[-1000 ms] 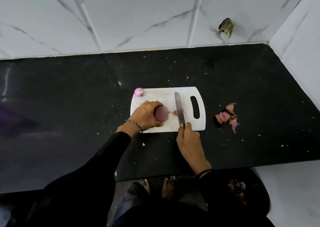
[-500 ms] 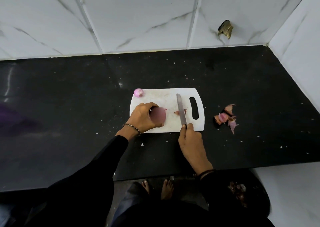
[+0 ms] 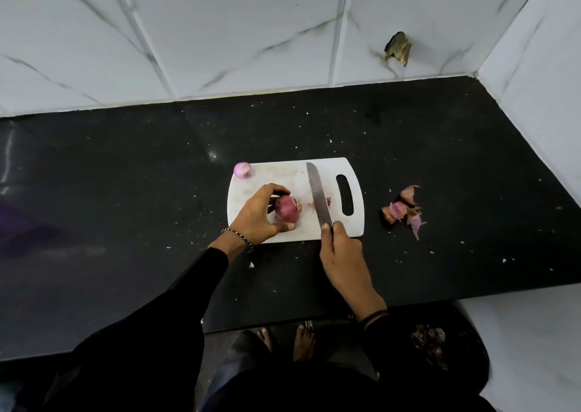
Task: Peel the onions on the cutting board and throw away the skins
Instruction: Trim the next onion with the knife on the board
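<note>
Onion (image 3: 286,212): lying on the near-left part of the board (image 3: 283,177), being gripped by the left hand (image 3: 256,216), fingers curling over its far side and thumb pressing its near side. Second onion (image 3: 243,170): sitting at the board's far-left corner, overhanging the edge, apart from both hands. Board: lying mid-worktop (image 3: 125,198), handle slot pointing right, leaving wide bare room to the left and behind, up to the tiled wall (image 3: 251,34); more wall closing off the right side. Skins (image 3: 404,210): lying heaped on the worktop right of the board, apart from it. Bin (image 3: 471,377): standing on the floor below the worktop's front edge, at right, holding brownish scraps (image 3: 430,344). Right hand (image 3: 341,249): closing round the handle of the knife (image 3: 318,196), blade reaching across the board just right of the onion, not touching it, covering part of a small sliver (image 3: 328,201).
</note>
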{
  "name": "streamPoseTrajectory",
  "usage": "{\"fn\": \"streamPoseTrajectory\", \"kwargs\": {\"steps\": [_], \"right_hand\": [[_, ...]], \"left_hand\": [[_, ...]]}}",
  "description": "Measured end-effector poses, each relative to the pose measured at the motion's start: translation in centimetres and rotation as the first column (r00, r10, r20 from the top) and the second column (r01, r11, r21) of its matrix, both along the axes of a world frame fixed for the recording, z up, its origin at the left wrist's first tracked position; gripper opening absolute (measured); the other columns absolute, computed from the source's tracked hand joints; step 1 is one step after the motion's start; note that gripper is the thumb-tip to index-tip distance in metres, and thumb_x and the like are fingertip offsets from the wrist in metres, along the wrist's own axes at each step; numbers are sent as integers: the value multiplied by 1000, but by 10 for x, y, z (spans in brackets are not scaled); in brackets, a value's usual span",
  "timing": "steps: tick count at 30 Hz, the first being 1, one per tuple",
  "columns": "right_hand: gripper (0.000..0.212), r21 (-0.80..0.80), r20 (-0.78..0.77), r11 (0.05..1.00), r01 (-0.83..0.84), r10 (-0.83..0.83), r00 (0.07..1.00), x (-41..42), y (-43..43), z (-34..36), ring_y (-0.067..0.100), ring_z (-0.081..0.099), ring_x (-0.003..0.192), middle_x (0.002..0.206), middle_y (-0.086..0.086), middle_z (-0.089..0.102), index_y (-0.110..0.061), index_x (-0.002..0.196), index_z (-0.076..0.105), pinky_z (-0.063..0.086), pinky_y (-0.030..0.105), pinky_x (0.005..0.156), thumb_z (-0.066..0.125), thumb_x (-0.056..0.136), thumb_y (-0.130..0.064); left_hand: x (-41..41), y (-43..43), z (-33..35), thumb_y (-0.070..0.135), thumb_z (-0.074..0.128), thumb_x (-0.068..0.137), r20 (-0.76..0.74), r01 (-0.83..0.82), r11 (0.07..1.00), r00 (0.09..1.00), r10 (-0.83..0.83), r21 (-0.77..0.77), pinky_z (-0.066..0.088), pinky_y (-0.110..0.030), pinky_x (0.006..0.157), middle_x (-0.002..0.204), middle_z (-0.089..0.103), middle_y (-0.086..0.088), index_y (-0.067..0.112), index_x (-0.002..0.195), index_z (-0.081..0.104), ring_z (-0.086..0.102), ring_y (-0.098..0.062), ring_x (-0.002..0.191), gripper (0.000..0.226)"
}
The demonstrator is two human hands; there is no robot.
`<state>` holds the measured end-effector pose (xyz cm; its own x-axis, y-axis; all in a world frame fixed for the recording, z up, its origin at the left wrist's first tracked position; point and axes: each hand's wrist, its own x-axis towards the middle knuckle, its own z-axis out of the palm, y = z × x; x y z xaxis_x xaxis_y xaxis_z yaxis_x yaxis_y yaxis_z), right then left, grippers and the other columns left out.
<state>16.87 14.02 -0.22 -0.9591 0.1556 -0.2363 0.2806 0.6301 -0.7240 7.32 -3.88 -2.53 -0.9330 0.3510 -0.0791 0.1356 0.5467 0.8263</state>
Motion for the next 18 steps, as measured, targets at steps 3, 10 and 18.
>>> {"fn": "streamPoseTrajectory", "kwargs": {"steps": [3, 10, 18], "right_hand": [[28, -8, -57, 999, -38, 38, 998, 1, -6, -2, 13, 51, 54, 67, 1, 55, -17, 93, 46, 47, 38, 54, 33, 107, -37], [26, -33, -118, 992, -125, 121, 986, 0, -23, -3, 12, 50, 51, 65, 1, 55, -15, 97, 48, 46, 34, 49, 33, 107, -35], [18, 158, -120, 981, -116, 136, 983, -1, -31, -7, 8, 49, 50, 63, -5, 49, -19, 100, 41, 34, 20, 45, 31, 108, -31]], "left_hand": [[-3, -3, 1, 15, 89, 65, -8, 23, 1000, 1000, -23, -13, 42, -12, 97, 120, 56, 3, 16, 120, 52, 56, -11, 112, 67], [-7, -4, 6, 19, 88, 66, -29, 28, 996, 999, -31, -84, 45, -20, 95, 120, 58, 2, 22, 124, 54, 56, -12, 106, 67], [-7, -1, 9, 30, 88, 67, -44, 9, 992, 999, -14, -124, 39, -2, 85, 117, 60, 1, 14, 132, 55, 57, -11, 101, 75]]}}
